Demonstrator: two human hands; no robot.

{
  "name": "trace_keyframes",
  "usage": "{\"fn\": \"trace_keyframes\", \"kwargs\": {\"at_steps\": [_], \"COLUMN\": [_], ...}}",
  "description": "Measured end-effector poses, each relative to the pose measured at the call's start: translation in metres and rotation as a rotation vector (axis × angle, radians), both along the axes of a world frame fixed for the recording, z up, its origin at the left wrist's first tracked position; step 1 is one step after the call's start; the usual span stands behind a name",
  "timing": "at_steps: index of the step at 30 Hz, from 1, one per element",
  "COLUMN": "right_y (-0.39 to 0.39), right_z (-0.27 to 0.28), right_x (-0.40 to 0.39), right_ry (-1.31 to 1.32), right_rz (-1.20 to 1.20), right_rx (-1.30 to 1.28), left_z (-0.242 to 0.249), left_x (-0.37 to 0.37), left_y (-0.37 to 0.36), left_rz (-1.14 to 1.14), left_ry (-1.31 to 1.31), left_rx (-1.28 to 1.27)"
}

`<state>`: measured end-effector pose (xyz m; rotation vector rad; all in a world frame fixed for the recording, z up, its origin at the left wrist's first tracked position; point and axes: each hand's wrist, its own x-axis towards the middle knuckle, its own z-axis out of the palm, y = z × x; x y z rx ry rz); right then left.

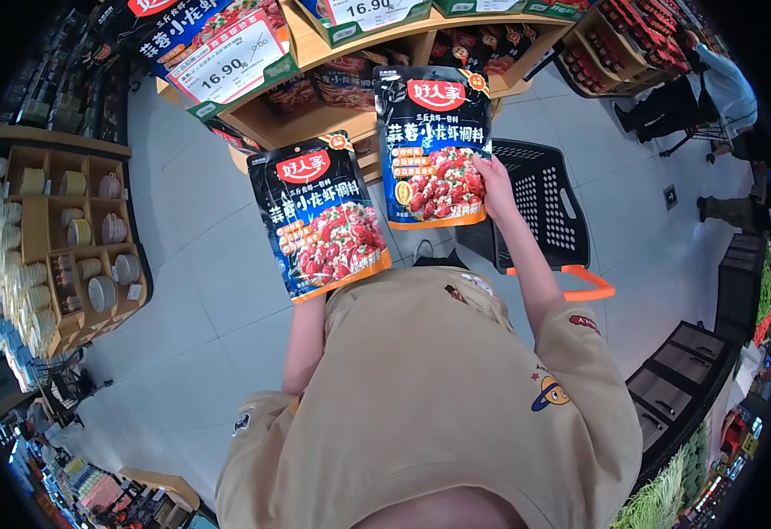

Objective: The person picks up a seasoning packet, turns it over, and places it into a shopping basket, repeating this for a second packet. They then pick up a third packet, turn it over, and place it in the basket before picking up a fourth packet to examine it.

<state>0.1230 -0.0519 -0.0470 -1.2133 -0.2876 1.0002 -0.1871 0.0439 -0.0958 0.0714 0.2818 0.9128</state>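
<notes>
My right hand (pixel 496 188) grips a crayfish seasoning pouch (pixel 431 132) by its right edge, thumb on the front. This pouch is black and blue with an orange bottom strip and a picture of red crayfish. A second pouch (pixel 319 220) of the same design tilts slightly, lower and to the left. My left forearm (pixel 306 344) runs up behind it; that pouch covers my left hand, which holds it up from the back. Both pouches face me, side by side, with a narrow gap between them.
Ahead stands a wooden display shelf (pixel 328 66) with more pouches and price signs (pixel 231 70). A black shopping basket (pixel 535 207) with an orange handle is on the floor to my right. Bowls fill a rack (pixel 77 229) at left. A person (pixel 725 84) stands at far right.
</notes>
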Motion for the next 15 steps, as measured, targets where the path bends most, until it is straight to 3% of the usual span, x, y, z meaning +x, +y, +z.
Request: {"fn": "trace_keyframes", "kwargs": {"at_steps": [8, 15], "right_y": [-0.02, -0.026], "right_z": [0.025, 0.044], "right_x": [-0.002, -0.024], "right_ry": [0.044, 0.069], "right_rz": [0.018, 0.041], "right_rx": [0.058, 0.054], "left_z": [-0.024, -0.057], "left_x": [0.049, 0.044], "left_y": [0.011, 0.013], "left_rz": [-0.083, -0.077], "left_ry": [-0.12, -0.163], "left_rx": [0.062, 0.069]}}
